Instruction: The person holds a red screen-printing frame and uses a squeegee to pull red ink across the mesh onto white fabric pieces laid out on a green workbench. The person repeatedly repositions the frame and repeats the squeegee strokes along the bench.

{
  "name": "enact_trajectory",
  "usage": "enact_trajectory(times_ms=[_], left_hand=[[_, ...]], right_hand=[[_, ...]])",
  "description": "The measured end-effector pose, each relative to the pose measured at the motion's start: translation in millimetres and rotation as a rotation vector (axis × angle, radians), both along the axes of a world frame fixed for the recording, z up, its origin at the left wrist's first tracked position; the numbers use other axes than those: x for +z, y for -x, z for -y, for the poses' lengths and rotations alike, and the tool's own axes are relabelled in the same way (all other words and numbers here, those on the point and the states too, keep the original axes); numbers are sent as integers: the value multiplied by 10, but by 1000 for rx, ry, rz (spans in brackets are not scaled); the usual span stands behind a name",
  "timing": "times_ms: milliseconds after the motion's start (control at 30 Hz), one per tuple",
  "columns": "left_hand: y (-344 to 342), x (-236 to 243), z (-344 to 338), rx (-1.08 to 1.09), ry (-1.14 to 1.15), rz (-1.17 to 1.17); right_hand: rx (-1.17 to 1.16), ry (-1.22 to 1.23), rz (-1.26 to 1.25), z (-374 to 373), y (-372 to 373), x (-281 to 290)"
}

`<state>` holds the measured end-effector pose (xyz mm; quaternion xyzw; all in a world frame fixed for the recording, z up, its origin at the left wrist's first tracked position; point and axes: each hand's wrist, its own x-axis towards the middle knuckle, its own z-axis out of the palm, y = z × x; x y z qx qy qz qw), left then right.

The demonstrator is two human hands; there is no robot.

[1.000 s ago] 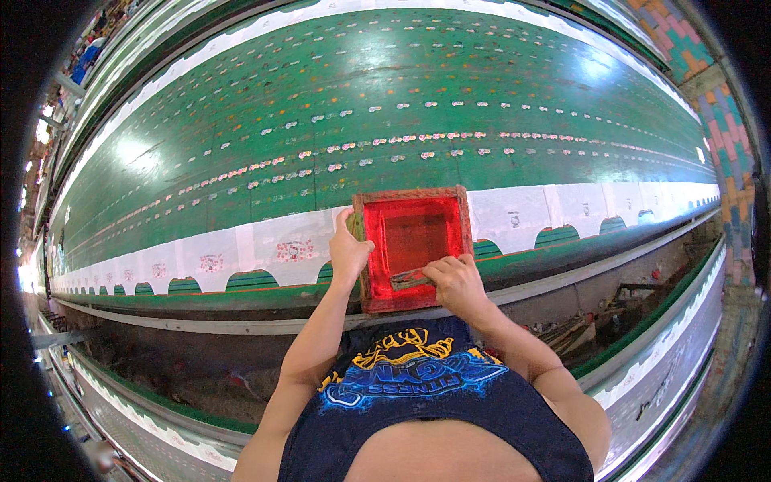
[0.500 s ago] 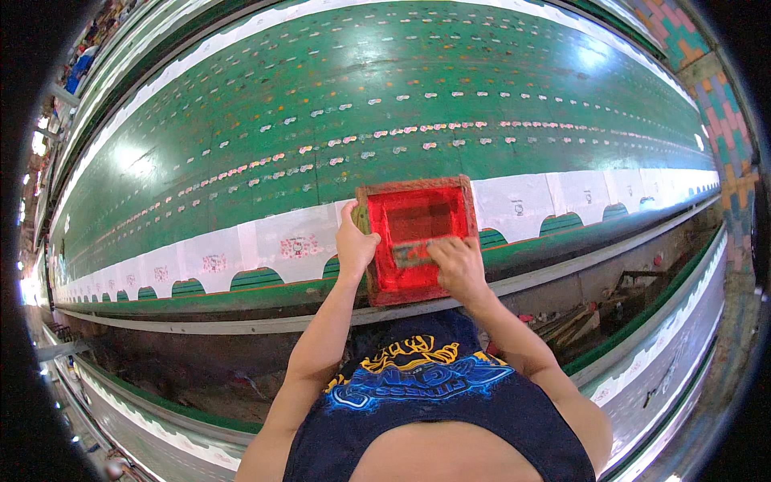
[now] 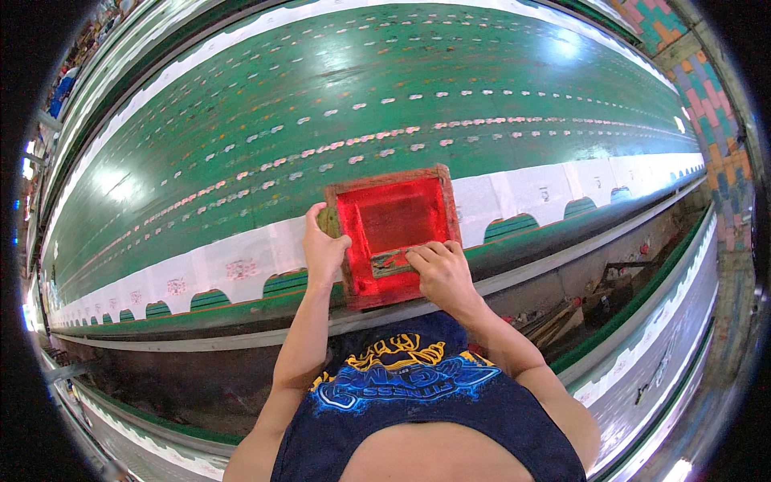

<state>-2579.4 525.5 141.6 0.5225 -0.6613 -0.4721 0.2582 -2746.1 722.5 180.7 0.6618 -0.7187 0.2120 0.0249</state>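
A wooden screen-printing frame [image 3: 446, 193] with a red-stained inside and a darker mesh window lies over the near edge of the long green table [image 3: 385, 88], above the strip of white pieces. Its lower edge overlaps the rail. My left hand [image 3: 323, 251] grips the frame's left side, thumb over the rim and fingers around the outside. Inside the frame's near part is a short squeegee [image 3: 391, 263], smeared with colour. My right hand [image 3: 440, 271] is closed on the squeegee's right end, its wrist above the frame's near right corner.
White pieces with scalloped lower edges [image 3: 241, 269] run along the table's near side, some bearing small red prints. A metal rail [image 3: 193, 345] borders the table. Behind me stands another long table [image 3: 642, 386]; scraps and boards [image 3: 562, 321] lie in the gap.
The frame has shifted right along the white pieces, with both hands keeping their grips. It is turned slightly counter-clockwise. The squeegee stays in its near part. My view has also moved right.
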Motion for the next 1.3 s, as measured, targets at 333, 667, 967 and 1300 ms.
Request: enact_trajectory(times_ms=[333, 667, 967, 1300], left_hand=[[1329, -203, -719, -41, 0, 54], [1421, -298, -821, -10, -61, 98], [1385, -414, -762, -29, -55, 51], [1391, -336, -773, -48, -148, 69]], right_hand=[[-10, -54, 14, -736, 1299, -108], [28, -84, 74, -853, 1457, -197], [42, -66, 71, -873, 1411, -212], [74, -219, 77, -633, 1608, -74]])
